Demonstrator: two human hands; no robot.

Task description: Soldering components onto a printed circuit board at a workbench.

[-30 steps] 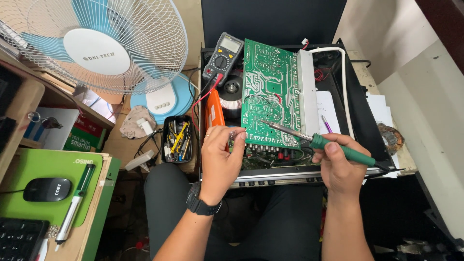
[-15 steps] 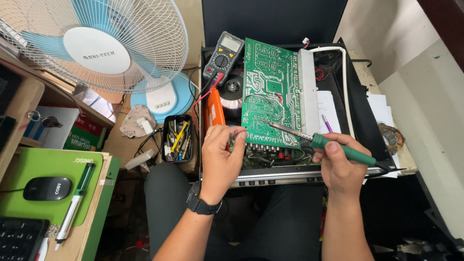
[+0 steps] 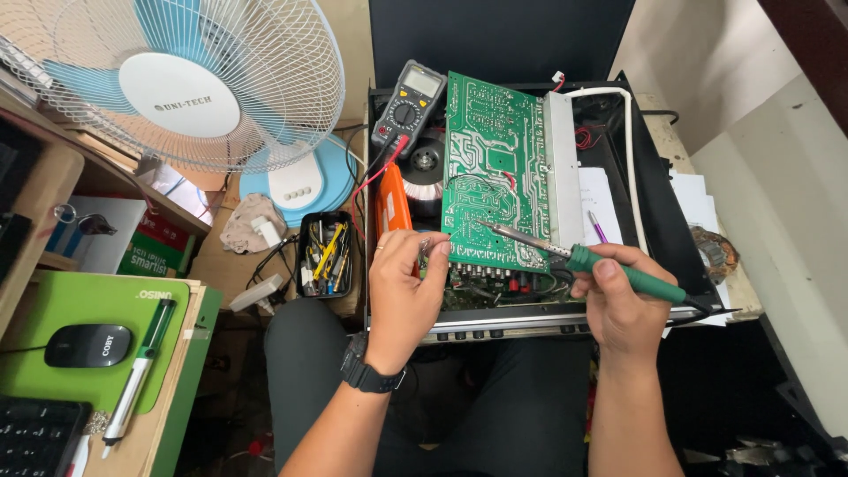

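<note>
We see the right hand (image 3: 618, 300) closed around the green handle of a soldering iron (image 3: 583, 261), its grip clamped on that handle, with the metal tip slanting up and left to rest on the lower part of a green circuit board (image 3: 490, 168). The board stands tilted up out of an open black chassis (image 3: 649, 194), which sits on the tabletop (image 3: 698, 199) in front of the person; the board's lower edge is at the near, front side of the chassis, just above a row of connectors.

The left hand (image 3: 402, 291), a dark watch (image 3: 367, 371) on its wrist, rests at the lower left corner of the board. Its fingertips (image 3: 439, 249) are pinched together at the board's edge, close to the iron's tip; we cannot tell whether a thin wire is held between them.

A multimeter (image 3: 408, 106) lies at the far left corner of the chassis, its red lead running down past an orange part (image 3: 393, 208) just left of the board. A small black tray of tools (image 3: 324, 254) sits just left of the chassis, and a white and blue fan (image 3: 190, 88) stands farther left. A green mat (image 3: 62, 305) with a black mouse (image 3: 88, 344) lies on a lower desk at the left edge.
</note>
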